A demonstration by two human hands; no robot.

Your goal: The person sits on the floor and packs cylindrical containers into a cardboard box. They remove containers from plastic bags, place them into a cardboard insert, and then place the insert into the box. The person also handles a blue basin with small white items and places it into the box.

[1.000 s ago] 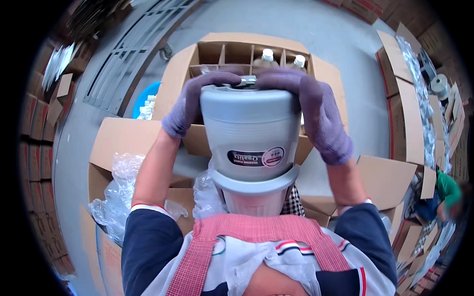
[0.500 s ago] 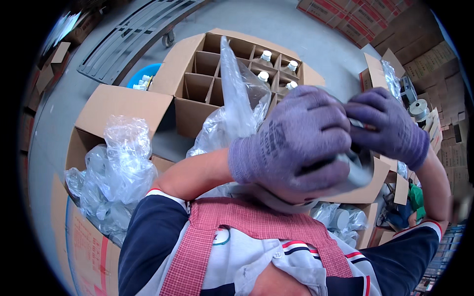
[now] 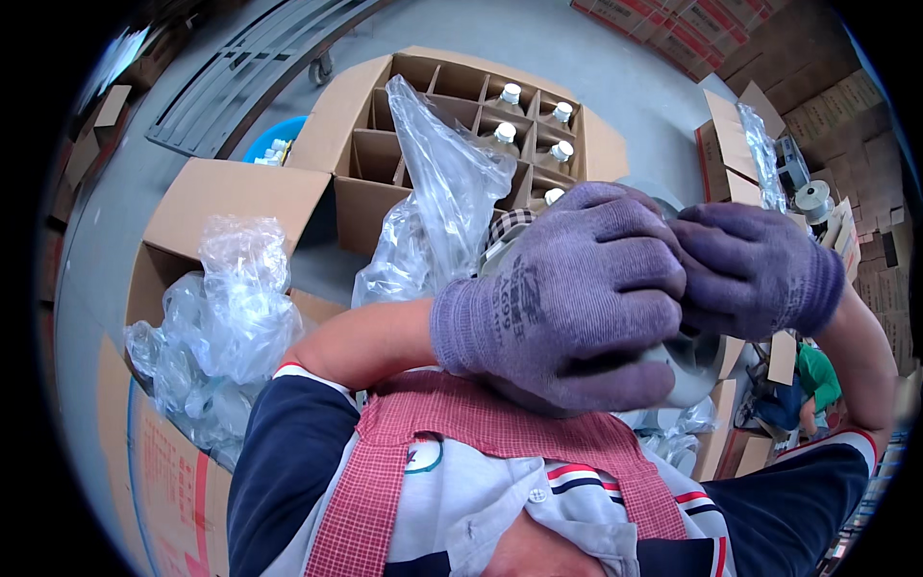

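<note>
In a purple knit glove, my left hand (image 3: 586, 288) is raised in front of my chest with its fingers curled. My right hand (image 3: 755, 269), gloved the same way, is beside it, and its bent fingertips meet the left hand's knuckles. Whatever the two hands grip is hidden behind the gloves. A smooth grey object (image 3: 694, 370) shows below and behind them; its kind cannot be made out. Beyond them stands a divided carton (image 3: 370, 207) with several white-capped bottles (image 3: 505, 139) in its right-hand cells. Crumpled clear plastic bags (image 3: 442, 192) lie against that carton's near side.
At left, an open carton (image 3: 178, 423) is stuffed with clear plastic bags (image 3: 236, 327). A blue tub (image 3: 279, 135) and a wheeled metal rack (image 3: 240, 72) are behind. Stacked cartons (image 3: 663, 34) and a spool (image 3: 813, 200) are at right. A person in green (image 3: 817, 375) is low at right.
Both gloved hands have shifted slightly down, with the right hand's fingers now closer to the left's knuckles. The view has shifted a little, and a checked cloth shows behind my left hand.
</note>
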